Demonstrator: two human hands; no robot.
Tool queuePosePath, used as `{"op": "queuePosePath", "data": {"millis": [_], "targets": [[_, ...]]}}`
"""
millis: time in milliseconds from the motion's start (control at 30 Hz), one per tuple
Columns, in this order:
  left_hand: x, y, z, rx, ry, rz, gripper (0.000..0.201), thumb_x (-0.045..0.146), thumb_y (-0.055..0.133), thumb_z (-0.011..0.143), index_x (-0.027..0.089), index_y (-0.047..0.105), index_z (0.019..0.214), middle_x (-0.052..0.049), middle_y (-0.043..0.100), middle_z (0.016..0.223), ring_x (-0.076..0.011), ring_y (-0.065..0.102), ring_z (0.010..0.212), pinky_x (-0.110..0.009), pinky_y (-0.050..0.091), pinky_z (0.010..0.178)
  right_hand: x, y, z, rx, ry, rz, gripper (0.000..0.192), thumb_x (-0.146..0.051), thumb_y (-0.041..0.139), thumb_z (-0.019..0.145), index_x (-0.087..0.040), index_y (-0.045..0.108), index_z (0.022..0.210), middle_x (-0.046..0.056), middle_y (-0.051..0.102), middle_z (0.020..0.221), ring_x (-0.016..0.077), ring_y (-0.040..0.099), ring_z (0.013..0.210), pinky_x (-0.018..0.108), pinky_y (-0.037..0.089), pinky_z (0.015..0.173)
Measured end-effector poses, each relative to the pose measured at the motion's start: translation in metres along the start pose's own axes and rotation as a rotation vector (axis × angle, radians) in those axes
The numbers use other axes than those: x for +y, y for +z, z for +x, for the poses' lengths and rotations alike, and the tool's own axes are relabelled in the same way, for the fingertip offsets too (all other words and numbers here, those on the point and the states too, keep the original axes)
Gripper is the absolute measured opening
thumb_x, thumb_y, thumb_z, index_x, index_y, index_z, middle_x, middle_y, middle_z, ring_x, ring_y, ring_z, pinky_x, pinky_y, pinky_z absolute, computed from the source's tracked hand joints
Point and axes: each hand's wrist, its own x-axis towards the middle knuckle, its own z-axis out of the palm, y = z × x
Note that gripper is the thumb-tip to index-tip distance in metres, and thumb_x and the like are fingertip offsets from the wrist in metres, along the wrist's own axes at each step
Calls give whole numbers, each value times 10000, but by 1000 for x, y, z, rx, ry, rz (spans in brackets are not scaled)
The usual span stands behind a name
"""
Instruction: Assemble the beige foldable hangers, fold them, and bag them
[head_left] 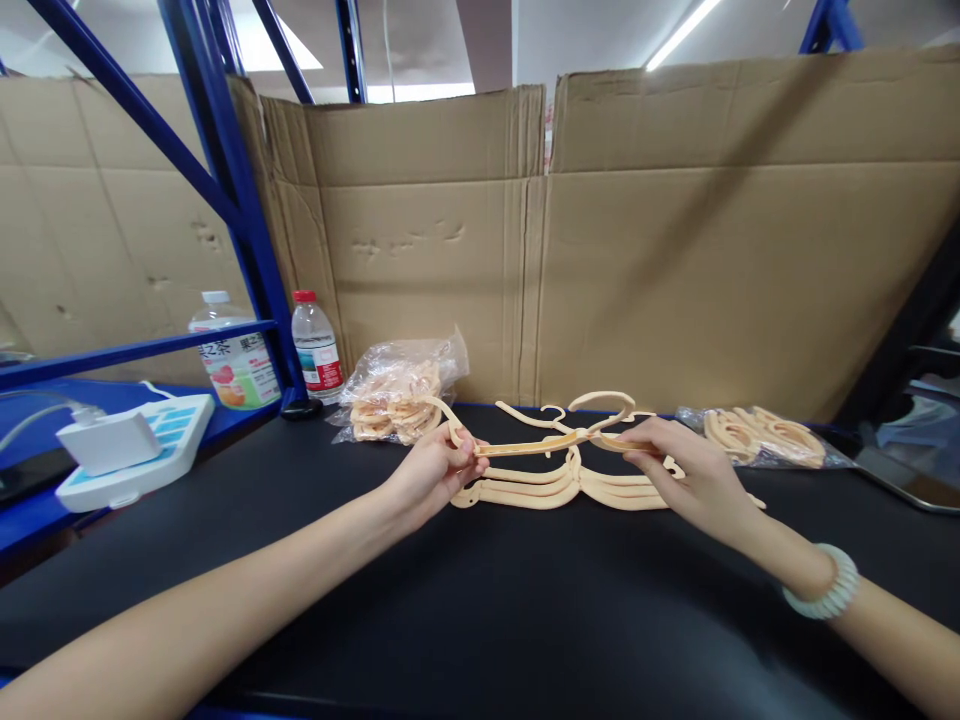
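Note:
A cream plastic clothes hanger (536,446) is held up above the black table, its hook curving at the top right of centre. My left hand (431,470) pinches the hanger's left arm, whose end bends upward past the fingers. On the other side my right hand (686,475) is closed round the right arm, and its end is hidden by the fingers. Just below and behind lies a row of stacked cream hangers (525,490) on the table. Another cream hanger (517,412) lies farther back, partly covered by the held one.
Clear bags of cream hangers sit at the back left (397,395) and right (765,437). A red-capped water bottle (316,350) and a larger drink bottle (232,360) stand by the blue frame (259,270). A power strip (135,460) lies left. Cardboard (720,250) walls the back.

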Motion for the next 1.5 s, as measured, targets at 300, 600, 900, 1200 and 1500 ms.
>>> {"op": "queuePosePath", "data": {"millis": [300,600,900,1200,1500], "targets": [[-4,3,-3,92,101,-4,244,-44,626,691,149,480,669,30,552,612,-75,576,537,-177,496,576,-2,0,-2,-72,12,-48,162,-245,480,938,-202,586,1052,64,688,898,179,638,716,306,502,652],[-8,9,-8,142,111,-65,244,-87,488,825,104,542,683,-56,665,751,-101,686,680,-153,554,692,-2,-13,3,-44,-259,-377,169,-258,524,919,-204,621,1046,48,711,791,173,648,655,288,455,614],[-22,15,-27,-254,-16,276,139,195,575,873,142,517,759,-94,687,922,-151,684,752,-270,555,740,2,-18,7,-71,-55,-268,179,-290,468,936,-190,616,926,30,676,732,132,596,592,242,402,556],[-18,30,-68,-1106,833,1392,172,177,485,890,182,558,1045,-87,652,1067,-228,567,1023,-347,445,916,-12,-14,4,-445,-7,-25,77,-234,543,807,-183,597,788,-71,406,486,84,375,452,220,277,519],[-18,26,-64,-884,726,1575,274,298,521,894,219,559,1154,-73,586,1201,-260,524,1112,-398,410,975,-16,-11,5,-748,6,-92,143,-231,585,745,-168,513,639,-19,510,622,98,416,563,235,252,561]]}}
